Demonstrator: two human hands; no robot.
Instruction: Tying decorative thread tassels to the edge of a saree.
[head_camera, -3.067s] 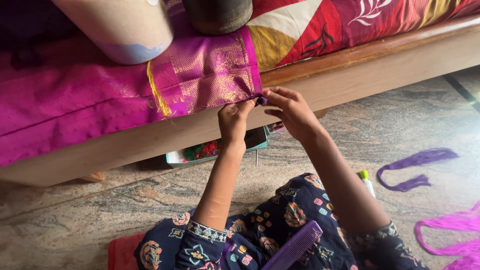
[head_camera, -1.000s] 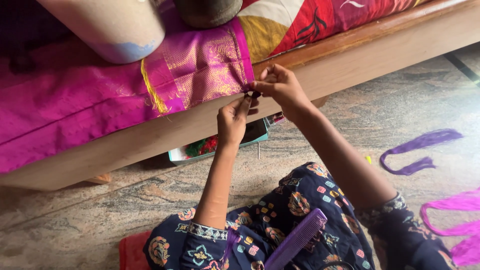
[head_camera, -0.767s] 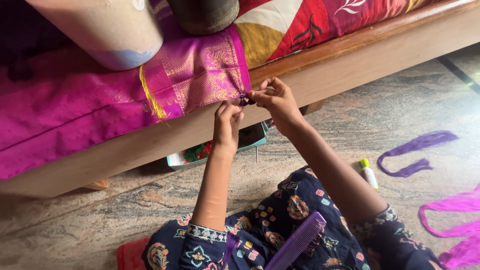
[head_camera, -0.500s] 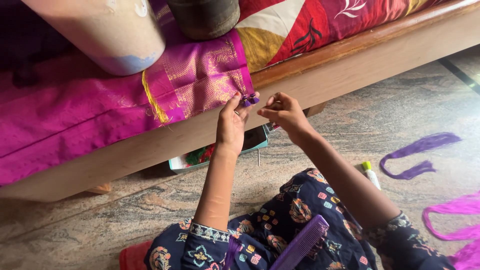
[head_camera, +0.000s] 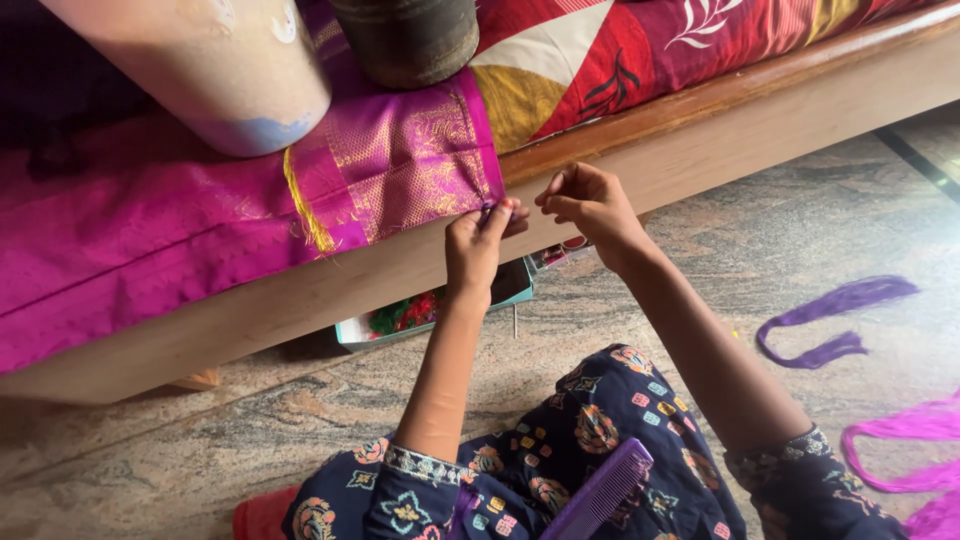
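A magenta silk cloth with a gold-patterned border (head_camera: 400, 165) lies over the edge of a wooden bed frame (head_camera: 760, 115). My left hand (head_camera: 478, 238) pinches the cloth's lower corner, where a small purple tuft shows between the fingertips. My right hand (head_camera: 585, 205) is just to the right of it, fingers curled together, a little apart from the cloth; a thin thread may run from it, too fine to tell. A purple comb (head_camera: 598, 493) rests on my lap.
A pale cylinder (head_camera: 215, 70) and a dark round pot (head_camera: 408, 38) stand on the cloth. A tray with coloured threads (head_camera: 420, 312) sits under the bed. Purple thread bundle (head_camera: 835, 320) and pink threads (head_camera: 915, 440) lie on the stone floor at right.
My right hand has pulled away to the right from the cloth corner, where both hands were together earlier. The left hand keeps its pinch on the corner.
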